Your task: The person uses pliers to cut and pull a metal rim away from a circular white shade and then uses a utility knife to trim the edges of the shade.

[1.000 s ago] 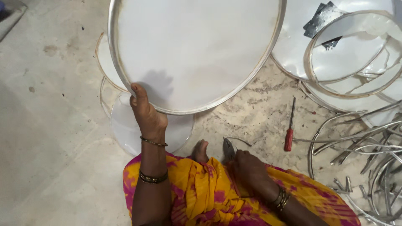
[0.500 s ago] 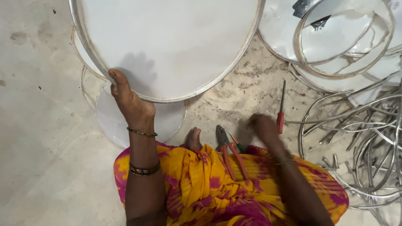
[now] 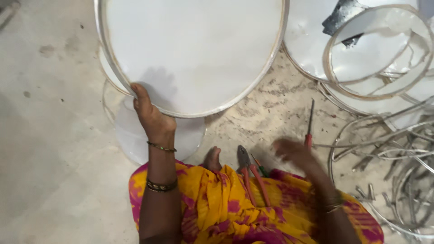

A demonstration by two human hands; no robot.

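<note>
My left hand (image 3: pixel 151 116) grips the near rim of a large round white disc with a metal rim (image 3: pixel 194 49), held tilted above the floor. My right hand (image 3: pixel 294 153) is blurred and hovers just left of a red-handled screwdriver (image 3: pixel 309 124) lying on the floor; it holds nothing that I can see. Red-handled pliers (image 3: pixel 251 174) rest on my yellow and pink garment (image 3: pixel 226 208), beside my bare toe (image 3: pixel 212 159).
More round white discs (image 3: pixel 135 135) lie stacked under the held one. Further discs and metal rings (image 3: pixel 370 54) are at the upper right. A tangle of bent metal strips and rings (image 3: pixel 398 167) lies on the right. The floor is rough concrete (image 3: pixel 49 135).
My right hand has moved from my lap up and to the right, towards the screwdriver. My left hand keeps its grip on the disc's rim.
</note>
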